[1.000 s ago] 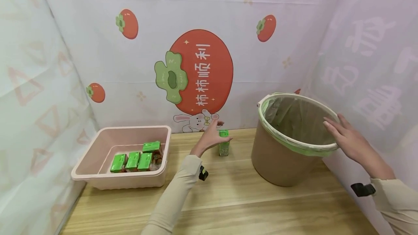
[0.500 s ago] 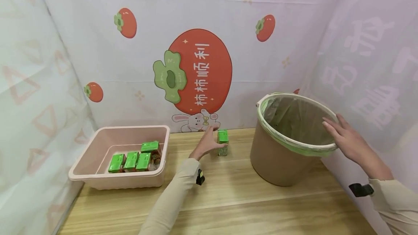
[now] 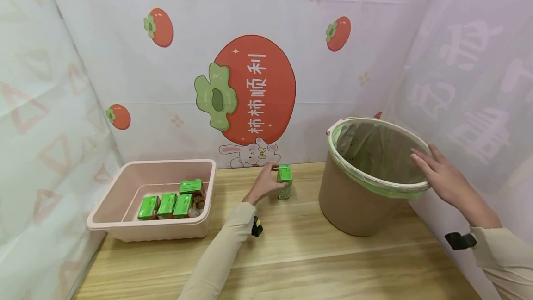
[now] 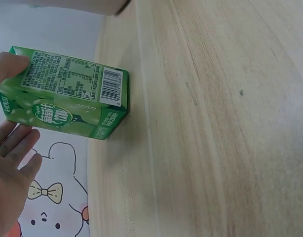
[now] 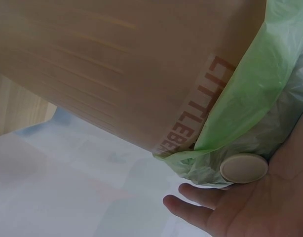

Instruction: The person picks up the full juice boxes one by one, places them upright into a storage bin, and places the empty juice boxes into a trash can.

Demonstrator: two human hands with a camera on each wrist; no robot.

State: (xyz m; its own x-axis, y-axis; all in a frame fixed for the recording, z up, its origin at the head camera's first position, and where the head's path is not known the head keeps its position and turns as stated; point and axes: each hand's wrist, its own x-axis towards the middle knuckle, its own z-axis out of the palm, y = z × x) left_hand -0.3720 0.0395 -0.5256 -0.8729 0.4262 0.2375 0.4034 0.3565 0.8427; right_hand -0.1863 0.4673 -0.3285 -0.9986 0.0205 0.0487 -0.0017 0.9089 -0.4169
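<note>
A green juice box (image 3: 284, 182) stands upright on the wooden table, with grapes and a barcode printed on its sides. My left hand (image 3: 264, 185) pinches it near the top. In the left wrist view, the thumb lies on one face of the juice box (image 4: 65, 94) and the fingers (image 4: 18, 140) are at another side. My right hand (image 3: 449, 184) rests against the rim of a brown bin (image 3: 360, 207), fingers extended. The right wrist view has its palm by a round knob (image 5: 244, 168) and a green bag liner (image 5: 250, 94).
On the left stands a pink basin (image 3: 158, 231) holding several green juice boxes (image 3: 168, 205). The wooden table (image 3: 291, 253) runs to a printed cloth backdrop (image 3: 258, 91) behind and at both sides.
My left hand has drawn in and its fingers and thumb have come together on the juice box. My right hand stays at the bin's rim.
</note>
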